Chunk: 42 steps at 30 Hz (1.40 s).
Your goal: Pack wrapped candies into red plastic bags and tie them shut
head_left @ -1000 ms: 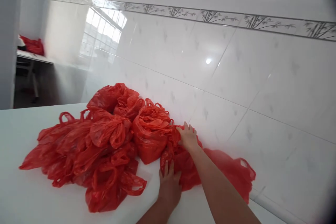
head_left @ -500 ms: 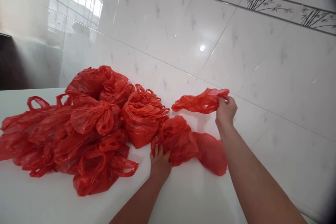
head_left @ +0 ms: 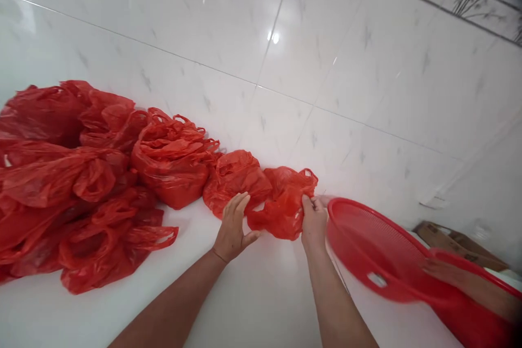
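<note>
My right hand [head_left: 314, 220] pinches the right end of a crumpled red plastic bag [head_left: 287, 212], which hangs low over the white surface. Just left of it, my left hand [head_left: 234, 225] is open, thumb and fingers spread, beside another bunched red plastic bag [head_left: 240, 176]; whether it touches that bag I cannot tell. A fuller red plastic bag [head_left: 173, 166] with a folded, layered top stands further left. Beyond that, a large heap of red plastic bags [head_left: 85, 206] fills the left side, with several loop handles showing.
A red mesh basket [head_left: 379, 244] sits at the right, close to my right hand. Another person's hand [head_left: 452, 274] lies over a second red item [head_left: 468, 310] there. Behind are a cardboard box [head_left: 460, 244] and the tiled wall [head_left: 228, 27].
My view has swung right, bringing the basket and another person's hand into sight. My right hand has lowered the bag beside the others. My left hand has lifted off the bunched bag and spread its fingers.
</note>
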### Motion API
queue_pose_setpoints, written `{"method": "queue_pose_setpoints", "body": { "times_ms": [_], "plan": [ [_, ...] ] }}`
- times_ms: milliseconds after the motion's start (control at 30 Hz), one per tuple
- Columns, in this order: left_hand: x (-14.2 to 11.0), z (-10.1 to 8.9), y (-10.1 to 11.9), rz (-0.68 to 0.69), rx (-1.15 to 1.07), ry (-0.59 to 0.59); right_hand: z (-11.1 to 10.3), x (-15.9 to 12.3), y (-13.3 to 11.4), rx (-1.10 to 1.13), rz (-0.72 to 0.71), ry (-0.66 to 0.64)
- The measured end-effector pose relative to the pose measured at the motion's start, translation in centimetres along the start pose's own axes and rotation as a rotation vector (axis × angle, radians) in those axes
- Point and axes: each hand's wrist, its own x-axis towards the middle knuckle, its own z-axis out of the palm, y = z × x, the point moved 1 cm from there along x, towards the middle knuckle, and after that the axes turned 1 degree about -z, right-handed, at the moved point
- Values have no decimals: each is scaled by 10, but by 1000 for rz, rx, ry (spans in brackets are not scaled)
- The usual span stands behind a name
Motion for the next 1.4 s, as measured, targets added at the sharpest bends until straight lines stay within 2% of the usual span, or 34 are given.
{"method": "queue_pose_setpoints", "body": {
  "times_ms": [67, 233, 333, 433, 500, 533, 633, 700, 767, 867, 967, 1033, 1100, 1167, 1233, 1300, 1400],
  "plan": [
    [-1, 7, 15, -50, -120, -71, -6, -15, 4, -13, 38, -120],
    [5, 18, 42, -404, -426, -193, -13, -42, 3, -42, 75, -516],
    [13, 16, 52, -406, -446, -320, -19, -50, 6, -35, 75, -673],
    [20, 10, 57, -356, -409, -463, -28, -54, 9, -137, 73, -747],
    [26, 4, 55, -353, -422, -457, -37, -55, 10, -279, 71, -738],
    [29, 0, 53, -384, -442, -392, -42, -56, 10, -358, 65, -721],
    [39, -17, 43, -585, -506, -68, -57, -60, 7, -579, 11, -684],
    [45, -27, 37, -694, -565, 66, -66, -63, 4, -701, -101, -675],
    [48, -35, 36, -747, -630, 88, -72, -66, 0, -828, -270, -646],
    [46, -40, 37, -753, -602, 35, -79, -66, -2, -994, -417, -588],
    [39, -40, 41, -681, -413, -33, -84, -63, 3, -1100, -371, -554],
    [33, -38, 42, -653, -331, -31, -87, -60, 10, -1149, -338, -526],
    [25, -37, 43, -684, -326, -48, -91, -58, 18, -1175, -324, -474],
    [16, -36, 41, -718, -342, -119, -96, -54, 28, -1160, -299, -367],
    [7, -36, 38, -687, -329, -221, -104, -49, 38, -1050, -199, -244],
    [-1, -37, 36, -625, -297, -313, -111, -43, 49, -763, 32, -176],
    [-11, -36, 34, -550, -199, -476, -118, -37, 62, -272, 373, -200]
  ]
}}
